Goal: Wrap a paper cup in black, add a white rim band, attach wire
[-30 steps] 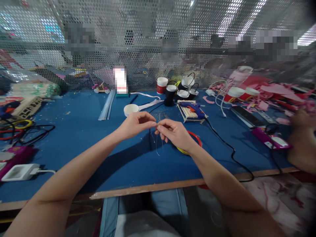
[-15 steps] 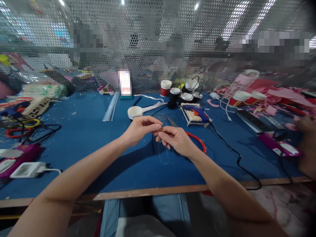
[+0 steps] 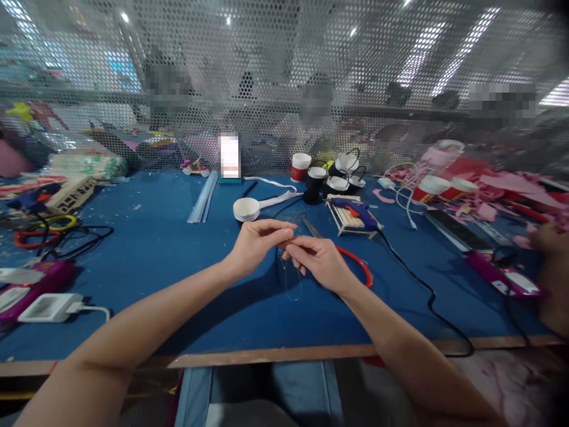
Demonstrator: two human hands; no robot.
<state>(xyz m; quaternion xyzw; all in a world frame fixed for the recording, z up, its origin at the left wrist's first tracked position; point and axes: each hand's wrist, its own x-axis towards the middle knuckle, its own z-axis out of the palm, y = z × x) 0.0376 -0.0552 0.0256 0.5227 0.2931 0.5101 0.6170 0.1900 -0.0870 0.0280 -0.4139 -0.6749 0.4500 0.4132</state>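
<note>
Over the middle of the blue table, my left hand and my right hand meet fingertip to fingertip, both pinched closed. A thin clear thread hangs in a loop below the fingers; its ends go into the pinch, where details are too small to make out. Just behind my left hand stands a white-topped paper cup with a white strip beside it. Scissors with red handles lie partly hidden behind my right hand, blade pointing away.
A blue glue gun rests on a small wooden stick frame, its black cord trailing to the table's front edge. Behind are black cups, a red cup and a phone. Another person's hand is at the right.
My hands stay pinched together around the thread with only a slight shift of the fingers. The whole view has tipped slightly, so things appear a little lower.
</note>
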